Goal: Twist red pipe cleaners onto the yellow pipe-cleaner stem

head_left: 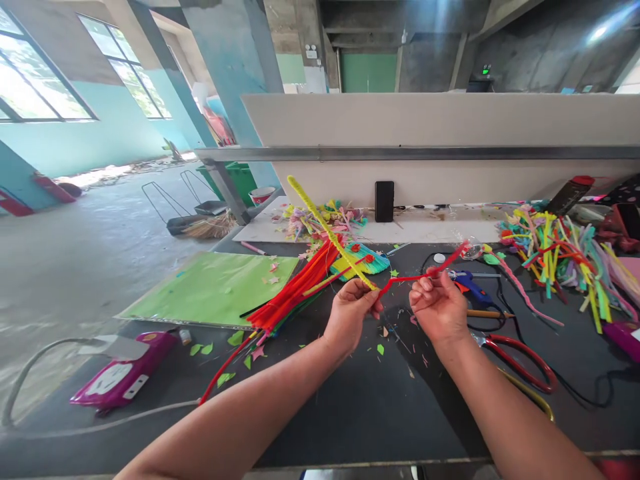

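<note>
Pipe cleaners, two, held above the dark table (360, 413).

Item one: yellow fuzzy pipe cleaner (325, 223). Our left hand (350, 307) has its grip closed on the lower end, and the long axis slants up and away to the left.

Item two: red fuzzy pipe cleaner (400, 279). It meets the yellow one at our left fingertips, then runs right and upward through our right hand (437, 303), whose grip is closed on it.

Room: bare table lies toward us. To the right we list red-handled scissors (520, 363) and a blue glue gun (467, 283). To the left lies a bundle of red and orange stems (295, 293).
</note>
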`<state>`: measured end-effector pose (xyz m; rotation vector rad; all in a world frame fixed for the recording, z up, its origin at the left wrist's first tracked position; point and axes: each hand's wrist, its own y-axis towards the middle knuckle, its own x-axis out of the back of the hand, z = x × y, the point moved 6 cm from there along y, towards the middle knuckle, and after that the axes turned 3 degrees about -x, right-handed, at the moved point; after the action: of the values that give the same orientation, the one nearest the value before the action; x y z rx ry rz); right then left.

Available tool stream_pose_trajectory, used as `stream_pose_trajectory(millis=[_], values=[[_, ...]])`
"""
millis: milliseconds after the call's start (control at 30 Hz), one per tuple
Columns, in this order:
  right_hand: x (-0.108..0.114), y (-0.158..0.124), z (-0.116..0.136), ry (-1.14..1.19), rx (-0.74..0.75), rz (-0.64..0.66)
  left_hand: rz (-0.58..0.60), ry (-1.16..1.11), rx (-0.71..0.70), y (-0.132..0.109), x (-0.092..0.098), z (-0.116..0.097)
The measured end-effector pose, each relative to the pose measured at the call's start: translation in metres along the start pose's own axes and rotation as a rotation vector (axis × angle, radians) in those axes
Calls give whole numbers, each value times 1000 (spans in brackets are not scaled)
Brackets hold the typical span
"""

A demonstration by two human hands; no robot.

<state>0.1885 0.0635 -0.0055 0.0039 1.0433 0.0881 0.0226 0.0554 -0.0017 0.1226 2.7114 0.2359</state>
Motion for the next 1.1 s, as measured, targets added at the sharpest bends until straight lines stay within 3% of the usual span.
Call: stream_pose_trajectory(millis=[100,167,267,400,600,767,1100], values=[[6,0,-21,-127,-127,-114,-4,-13,-21,0,0,1],[-2,-2,-37,-296,-219,-42,-2,-1,-8,-1,-1,5],[-9,-5,-48,-450,-216,37,4,37,11,-2,-5,13],[2,-1,-36,-635,-111,-33,40,75,2,1,-7,11],[16,6,-12,-937,-22,-143,2,102,-206,17,14,-35],[14,6,3,-811,82,-233,71,84,-83,17,16,-36],[24,6,22,-544,163,-384,112,-34,162,6,10,-2]])
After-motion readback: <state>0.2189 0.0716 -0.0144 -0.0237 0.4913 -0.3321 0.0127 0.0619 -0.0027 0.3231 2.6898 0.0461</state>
